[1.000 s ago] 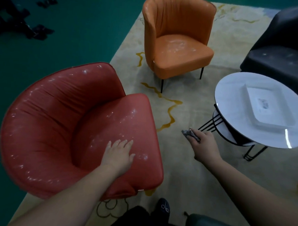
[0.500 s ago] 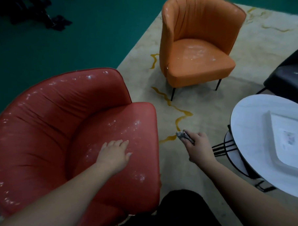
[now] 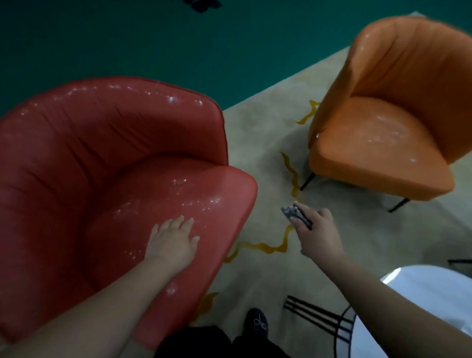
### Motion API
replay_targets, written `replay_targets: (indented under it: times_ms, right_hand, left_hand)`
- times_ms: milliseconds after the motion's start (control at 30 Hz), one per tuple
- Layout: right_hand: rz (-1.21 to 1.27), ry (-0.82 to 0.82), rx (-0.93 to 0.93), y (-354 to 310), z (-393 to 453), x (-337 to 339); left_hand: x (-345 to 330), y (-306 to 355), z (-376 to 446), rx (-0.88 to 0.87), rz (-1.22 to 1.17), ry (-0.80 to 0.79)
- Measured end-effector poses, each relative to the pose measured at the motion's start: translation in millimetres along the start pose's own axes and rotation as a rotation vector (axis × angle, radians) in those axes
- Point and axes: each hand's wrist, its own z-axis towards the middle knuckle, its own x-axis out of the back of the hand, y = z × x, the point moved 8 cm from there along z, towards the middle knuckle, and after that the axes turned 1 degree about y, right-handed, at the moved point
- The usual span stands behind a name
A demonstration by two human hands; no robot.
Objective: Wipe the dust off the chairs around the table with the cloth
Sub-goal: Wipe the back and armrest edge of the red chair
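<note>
Cloth [image 3: 295, 214] pinched, R hand [image 3: 319, 236] | L hand [image 3: 172, 243] flat on red chair [image 3: 94, 172]

Dark green floor [image 3: 100, 32], beige rug [image 3: 258, 131] with yellow squiggles, dim light

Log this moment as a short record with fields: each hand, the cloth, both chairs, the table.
left hand: flat on the red chair's seat, fingers straight
right hand: over the rug, grip on the cloth
cloth: small, grey, bunched
red chair: white dust on seat and back rim
orange chair: dusty seat, untouched
table: white top, lower right
</note>
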Motion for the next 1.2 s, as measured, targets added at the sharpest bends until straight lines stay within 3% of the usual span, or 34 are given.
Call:
replay_targets:
  times_ms: [400,667,1000,1200]
  right_hand:
    - [0.002,-0.360,0.281,-103,71,-112]
    - [-0.058,-0.474,0.434,-177,111,-210]
    - [-0.106,-0.676,0.721,-232,101,-343]
    - [-0.124,-0.853,0.822,-228,85,-434]
  left_hand:
    - [-26,-102,-39,0.421,-0.163,0.064]
    - [-55,-175,-12,0.600,-0.284,0.093]
    - [-133,-235,-13,0.830,-0.473,0.062]
    - [-196,-242,-6,1.008,-0.623,0.082]
